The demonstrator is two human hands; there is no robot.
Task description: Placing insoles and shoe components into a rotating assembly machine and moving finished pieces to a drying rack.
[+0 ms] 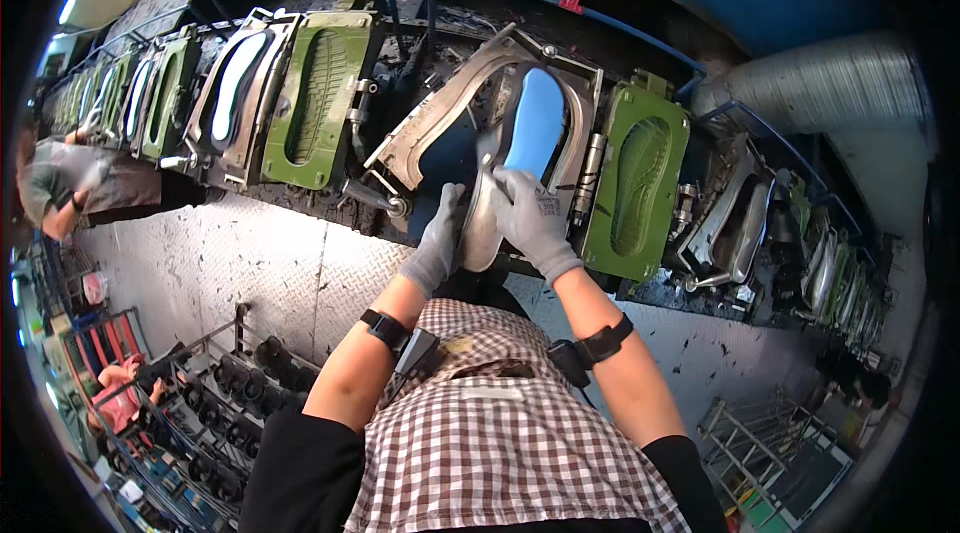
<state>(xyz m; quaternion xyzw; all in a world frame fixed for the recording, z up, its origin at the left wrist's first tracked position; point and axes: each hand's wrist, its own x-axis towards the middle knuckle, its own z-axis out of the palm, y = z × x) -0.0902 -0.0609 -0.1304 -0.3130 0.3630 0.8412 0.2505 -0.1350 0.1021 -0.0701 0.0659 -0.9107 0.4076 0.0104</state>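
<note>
A pale grey, shoe-shaped piece, its upper end blurred, is tilted upright between my gloved hands. My left hand is against its left side, fingers pointing up. From the right, my right hand closes over its edge with bent fingers. Just beyond them, a blue sole-shaped insert lies on a dark form in an opened metal mould. The green mould lid, with a foot-shaped hollow, stands to the right of that mould. Whether the piece touches the mould I cannot tell.
Left of the mould are another green mould lid and a metal mould with a white insert. More moulds continue along the line both ways. A blue rail runs behind. Racks with black items and a person are at left.
</note>
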